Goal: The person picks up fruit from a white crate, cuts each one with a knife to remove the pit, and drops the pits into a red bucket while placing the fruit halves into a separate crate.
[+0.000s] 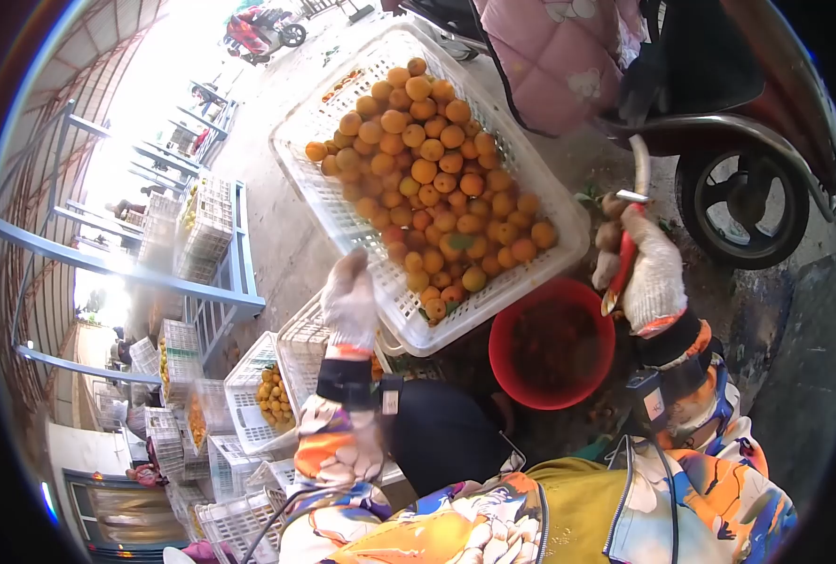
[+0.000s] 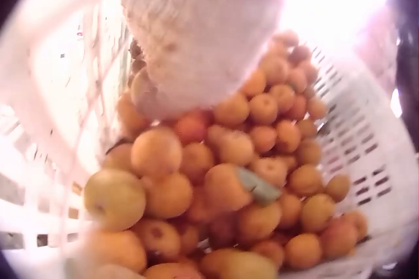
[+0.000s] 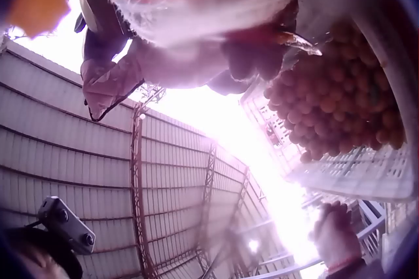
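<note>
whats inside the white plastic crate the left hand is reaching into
The white slotted plastic crate holds a heap of small orange round fruits, with a green leaf scrap among them. Its floor under the heap is hidden.

i see harsh daylight blowing out the head view's upper left and both wrist views (fisheye bending every edge), the left wrist picture soft and blurred, the right one backlit, with dark corners.

Gloved hand (image 3: 216, 24) w/ shears (image 3: 291, 37), fruit crate (image 3: 340, 161) beside.
</note>
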{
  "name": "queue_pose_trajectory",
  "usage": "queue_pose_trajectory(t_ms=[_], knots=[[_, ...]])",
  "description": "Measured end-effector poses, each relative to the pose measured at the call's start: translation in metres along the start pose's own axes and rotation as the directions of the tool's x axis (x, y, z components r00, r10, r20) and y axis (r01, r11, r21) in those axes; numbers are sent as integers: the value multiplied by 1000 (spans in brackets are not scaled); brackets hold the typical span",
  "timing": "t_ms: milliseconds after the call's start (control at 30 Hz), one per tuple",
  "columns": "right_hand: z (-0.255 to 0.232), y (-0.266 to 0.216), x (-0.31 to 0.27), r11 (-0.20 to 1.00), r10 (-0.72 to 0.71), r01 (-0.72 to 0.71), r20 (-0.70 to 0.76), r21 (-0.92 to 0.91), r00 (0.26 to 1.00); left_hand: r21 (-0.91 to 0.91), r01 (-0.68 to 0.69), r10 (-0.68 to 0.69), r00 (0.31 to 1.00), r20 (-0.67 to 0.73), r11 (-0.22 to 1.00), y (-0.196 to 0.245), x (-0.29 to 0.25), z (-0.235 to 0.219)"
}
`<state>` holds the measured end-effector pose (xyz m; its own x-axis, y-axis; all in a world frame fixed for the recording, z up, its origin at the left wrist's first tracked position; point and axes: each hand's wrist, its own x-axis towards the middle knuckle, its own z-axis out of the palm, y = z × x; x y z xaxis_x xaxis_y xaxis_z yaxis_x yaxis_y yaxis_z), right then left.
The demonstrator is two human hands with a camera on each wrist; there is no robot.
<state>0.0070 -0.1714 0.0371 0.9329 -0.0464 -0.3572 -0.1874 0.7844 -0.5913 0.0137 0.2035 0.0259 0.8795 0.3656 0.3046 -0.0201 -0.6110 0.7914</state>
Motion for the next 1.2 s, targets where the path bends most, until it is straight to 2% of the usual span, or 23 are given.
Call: queue_pose_trajectory(t_ms=[33,67,100,167,233,300,367,400,500,533,567,633,767,833,867,900,933,967,1033,1067,1100,1167,1200], knots=[[-7,3,5,993,101,-100,13,-59,995,203,-100,80,991,105,974,0,13,9],[-7,10,5,991,88,-85,26,-101,996,383,-214,136,966,221,898,1,26,19],[0,12,0,990,80,-77,26,-118,996,575,-250,85,951,298,779,5,36,31],[4,11,-3,980,40,-13,134,-196,990,847,-305,-230,872,432,434,16,60,61],[6,9,-3,977,37,-12,111,-212,993,876,-377,-397,785,475,302,3,73,85],[5,7,0,974,27,-7,88,-228,996,908,-334,-453,788,417,255,-84,97,108],[4,6,4,972,9,16,103,-236,995,964,-187,-395,884,250,191,-129,100,119],[4,4,6,976,28,-6,100,-219,995,918,-317,-487,778,396,240,-60,86,110],[4,2,10,975,53,-34,79,-218,995,961,-231,-599,752,275,153,-50,83,125],[8,-1,8,972,64,-48,59,-231,996,962,-164,-620,737,268,220,-25,78,124],[9,-2,8,972,66,-52,53,-231,996,961,-168,-623,733,271,220,-65,86,128],[10,-5,7,961,83,-61,68,-270,994,984,-68,-515,845,144,164,-173,113,133],[9,-11,7,953,91,-72,51,-293,995,960,-181,-464,846,262,213,-166,120,129],[7,-12,7,956,64,-48,48,-290,997,922,-385,-252,897,364,-36,-145,113,123],[6,-12,7,956,34,-19,49,-291,998,891,-453,-205,872,444,1,-52,91,107],[5,-11,7,958,42,-24,54,-286,998,894,-449,-209,875,437,-8,-21,87,90],[3,-10,7,961,26,-6,67,-278,997,856,-452,109,892,439,249,-1,82,74],[2,-8,7,963,11,11,80,-271,997,729,-498,404,855,324,469,5,77,61],[0,-5,6,954,-11,35,83,-297,996,609,-422,555,831,-37,672,2,68,31],[-2,-4,6,952,-12,38,88,-302,996,408,-31,112,978,-175,913,3,64,15],[-2,-3,5,950,-18,46,91,-307,996,135,-76,106,966,-237,988,-35,75,-6],[1,-4,2,954,-19,45,88,-298,996,109,112,-66,932,-356,988,-38,59,-25],[2,-6,1,956,-27,47,74,-291,997,-36,180,-180,918,-354,983,-51,51,-30]])
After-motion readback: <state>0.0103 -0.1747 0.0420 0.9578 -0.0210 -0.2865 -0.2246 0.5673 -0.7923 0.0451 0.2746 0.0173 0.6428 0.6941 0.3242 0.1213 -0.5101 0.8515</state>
